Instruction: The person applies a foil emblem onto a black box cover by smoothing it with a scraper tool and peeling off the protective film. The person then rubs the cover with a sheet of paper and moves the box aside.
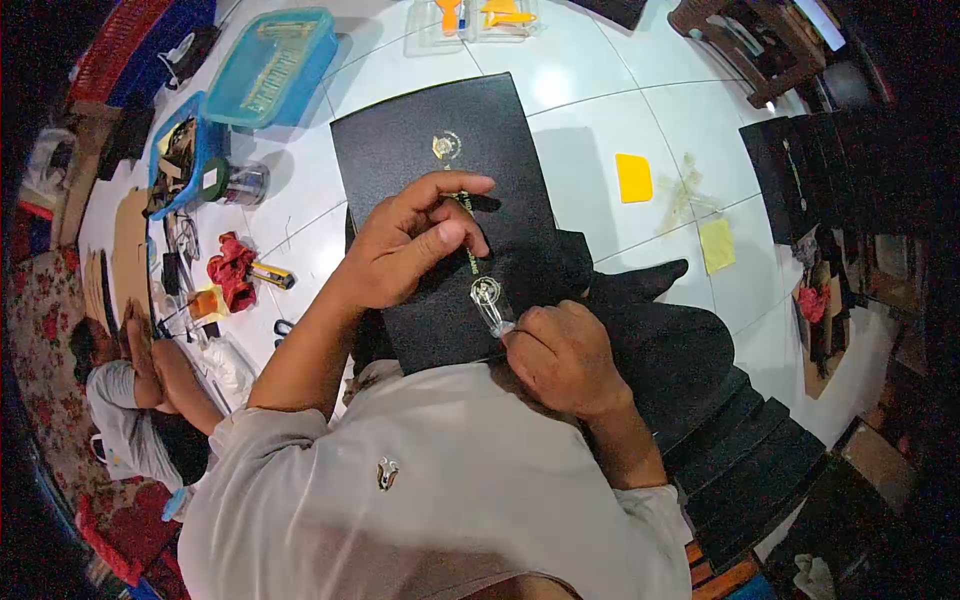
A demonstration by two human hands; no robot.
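A black folder or cover (400, 120) with gold emblems and lettering lies in front of me, close to my body. Above its middle is my left hand (415, 240), with the index finger stretched out and the other fingers loosely bent; I see nothing held in it. My right hand (565, 355) is closed at the cover's near right edge. Out of its fingers sticks a small clear plastic piece (494, 312), lying over the lower gold emblem. The exact kind of this piece is hard to make out.
Black sheets (660, 350) are stacked to the right. On the tiles lie a yellow scraper (633, 178), a yellow paper (717, 246), a utility knife (272, 275) and a red cloth (232, 270). Blue bins (325, 50) stand upper left; another person (140, 400) sits at left.
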